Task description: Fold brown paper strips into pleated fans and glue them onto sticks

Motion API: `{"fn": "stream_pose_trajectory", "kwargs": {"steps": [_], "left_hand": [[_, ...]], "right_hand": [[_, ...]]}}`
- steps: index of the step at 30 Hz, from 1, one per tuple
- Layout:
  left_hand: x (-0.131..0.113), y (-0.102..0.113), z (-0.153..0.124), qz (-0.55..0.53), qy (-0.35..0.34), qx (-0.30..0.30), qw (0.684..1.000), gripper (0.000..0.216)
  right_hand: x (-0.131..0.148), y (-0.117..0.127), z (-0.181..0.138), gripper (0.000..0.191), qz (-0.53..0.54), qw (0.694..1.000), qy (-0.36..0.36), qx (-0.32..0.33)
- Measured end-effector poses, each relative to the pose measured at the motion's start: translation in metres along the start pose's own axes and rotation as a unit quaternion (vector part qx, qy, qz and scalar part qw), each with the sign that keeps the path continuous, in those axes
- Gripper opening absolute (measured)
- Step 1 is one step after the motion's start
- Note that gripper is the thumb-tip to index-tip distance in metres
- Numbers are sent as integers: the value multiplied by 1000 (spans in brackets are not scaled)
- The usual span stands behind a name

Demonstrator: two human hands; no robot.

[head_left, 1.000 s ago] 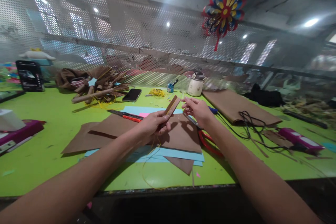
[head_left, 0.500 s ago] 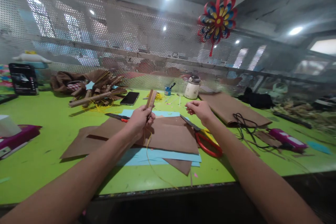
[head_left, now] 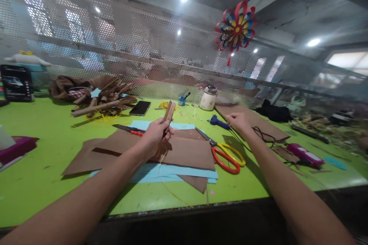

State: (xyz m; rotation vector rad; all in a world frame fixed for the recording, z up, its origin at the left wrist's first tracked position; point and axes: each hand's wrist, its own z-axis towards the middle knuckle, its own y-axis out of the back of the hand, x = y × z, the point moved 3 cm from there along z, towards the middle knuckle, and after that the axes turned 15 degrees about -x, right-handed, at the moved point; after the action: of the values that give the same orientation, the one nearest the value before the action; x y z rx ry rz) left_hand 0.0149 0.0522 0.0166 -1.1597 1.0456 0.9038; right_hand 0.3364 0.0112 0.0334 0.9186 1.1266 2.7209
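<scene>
My left hand (head_left: 157, 133) is closed around a folded brown paper strip (head_left: 170, 111), which stands up from the fist with a yellow line along it. Yellow string (head_left: 161, 176) trails below that hand toward the table edge. Farther right, my right hand (head_left: 239, 121) has its fingers curled together; what they hold, if anything, is hidden. Just left of those fingertips lies a blue glue gun (head_left: 219, 121) with a dark cord. Between my arms, brown paper sheets (head_left: 186, 153) lie over light blue sheets (head_left: 143, 174). Large scissors (head_left: 227, 157) with red and yellow handles rest beside them.
Red-handled scissors (head_left: 129, 129) touch the sheets' left side. Behind are a phone (head_left: 140, 108), a brown paper bundle (head_left: 97, 95), a white jar (head_left: 208, 98) and folded brown paper (head_left: 267, 126). Purple devices lie at both sides. A paper flower (head_left: 236, 28) hangs above.
My right hand has moved right, and the blue glue gun now shows beside it. My left hand still grips the paper strip. The view has shifted slightly.
</scene>
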Motion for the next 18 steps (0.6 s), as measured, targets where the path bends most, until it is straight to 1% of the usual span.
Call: {"fn": "stream_pose_trajectory", "kwargs": {"steps": [2, 4, 8, 10, 12, 15, 18], "left_hand": [[1, 0, 0, 2, -1, 0, 1000, 10], [2, -1, 1, 9, -1, 4, 1000, 10], [3, -1, 0, 20, -3, 13, 1000, 8], [4, -1, -1, 23, 1, 22, 1000, 10], [5, -2, -2, 25, 9, 31, 999, 9], [7, -4, -3, 21, 23, 46, 998, 8], [6, -5, -4, 17, 28, 57, 998, 9]], "right_hand": [[-8, -1, 13, 30, -39, 999, 0, -11], [-11, -11, 23, 25, -69, 998, 9, 4], [-14, -49, 29, 11, -116, 991, 22, 55], [-18, -67, 28, 13, -132, 989, 15, 68], [-22, -79, 26, 19, -135, 988, 3, 73], [-28, -83, 27, 24, -116, 991, -21, 66], [-28, -73, 30, 21, -66, 995, -57, 40]]}}
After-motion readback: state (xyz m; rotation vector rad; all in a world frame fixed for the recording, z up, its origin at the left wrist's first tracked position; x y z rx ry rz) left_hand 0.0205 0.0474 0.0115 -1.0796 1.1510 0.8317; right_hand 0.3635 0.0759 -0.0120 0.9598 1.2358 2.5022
